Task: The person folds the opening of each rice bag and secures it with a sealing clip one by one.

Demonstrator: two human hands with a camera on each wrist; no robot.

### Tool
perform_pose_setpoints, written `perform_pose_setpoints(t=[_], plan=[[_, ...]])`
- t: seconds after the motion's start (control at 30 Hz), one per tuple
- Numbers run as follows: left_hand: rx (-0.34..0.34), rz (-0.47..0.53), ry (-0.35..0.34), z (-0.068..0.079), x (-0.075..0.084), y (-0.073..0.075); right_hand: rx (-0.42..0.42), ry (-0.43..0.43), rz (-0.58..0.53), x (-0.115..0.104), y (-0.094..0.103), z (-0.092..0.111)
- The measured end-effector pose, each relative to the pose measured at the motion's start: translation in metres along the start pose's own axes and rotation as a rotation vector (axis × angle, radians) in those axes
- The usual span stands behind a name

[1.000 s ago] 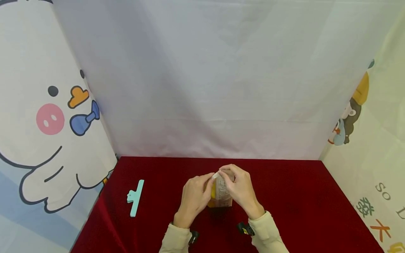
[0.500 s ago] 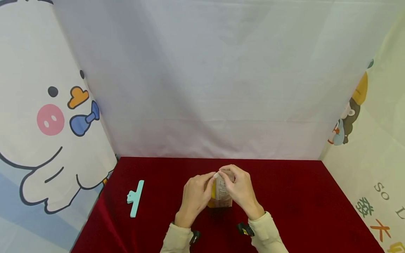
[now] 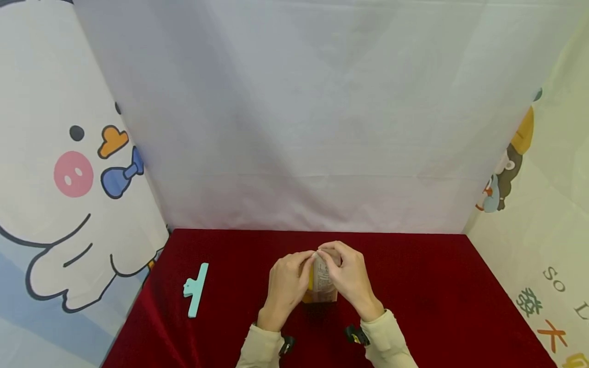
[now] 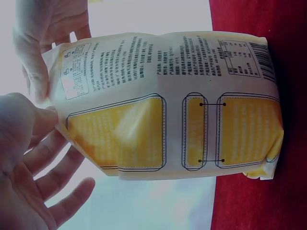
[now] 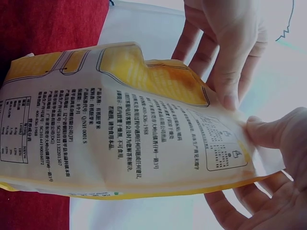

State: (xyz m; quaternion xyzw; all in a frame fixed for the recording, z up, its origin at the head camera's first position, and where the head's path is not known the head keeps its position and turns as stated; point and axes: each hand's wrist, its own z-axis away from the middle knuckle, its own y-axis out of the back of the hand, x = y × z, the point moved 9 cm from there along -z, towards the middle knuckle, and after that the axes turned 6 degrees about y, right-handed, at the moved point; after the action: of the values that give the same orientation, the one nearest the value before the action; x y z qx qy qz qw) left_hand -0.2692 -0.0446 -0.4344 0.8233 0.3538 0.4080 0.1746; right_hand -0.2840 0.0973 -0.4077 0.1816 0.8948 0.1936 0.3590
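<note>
Printed bag (image 3: 324,283), pale, with yellow panels (image 4: 115,136) outlined in dark lines; columns of small dark characters, a boxed table and, near the bottom edge, a barcode (image 4: 263,62). It is upright and creased, narrowing toward the top edge, which the left hand (image 3: 286,281) and right hand (image 3: 350,276) pinch side by side. From here, contact between base and red cloth (image 3: 414,286) cannot be made out.

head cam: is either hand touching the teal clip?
No, the teal clip lies on the red cloth, apart from the left hand and right hand.
</note>
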Motion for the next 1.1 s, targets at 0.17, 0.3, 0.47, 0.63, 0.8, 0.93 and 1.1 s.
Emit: perform_pose_setpoints(t=[0.17, 0.3, 0.47, 0.63, 0.8, 0.93, 1.1], plan=[[0.010, 0.007, 0.013, -0.001, -0.002, -0.001, -0.001, 0.001, 0.012, -0.001, 0.001, -0.001], [0.009, 0.013, 0.019, -0.001, -0.004, -0.002, -0.012, 0.006, 0.068, -0.003, 0.001, -0.001], [0.019, 0.008, 0.022, -0.001, -0.004, -0.002, -0.020, 0.047, 0.170, -0.008, 0.003, -0.001], [0.026, 0.020, 0.025, 0.000, -0.005, -0.002, -0.035, 0.127, 0.228, -0.015, 0.002, -0.003], [0.024, 0.028, 0.033, 0.001, -0.005, -0.003, -0.047, 0.175, 0.248, -0.018, 0.001, -0.003], [0.032, 0.026, 0.028, 0.001, -0.005, -0.002, -0.055, 0.191, 0.243, -0.019, 0.001, -0.003], [0.042, 0.025, 0.023, 0.002, -0.006, -0.001, -0.051, 0.204, 0.255, -0.021, 0.001, -0.004]])
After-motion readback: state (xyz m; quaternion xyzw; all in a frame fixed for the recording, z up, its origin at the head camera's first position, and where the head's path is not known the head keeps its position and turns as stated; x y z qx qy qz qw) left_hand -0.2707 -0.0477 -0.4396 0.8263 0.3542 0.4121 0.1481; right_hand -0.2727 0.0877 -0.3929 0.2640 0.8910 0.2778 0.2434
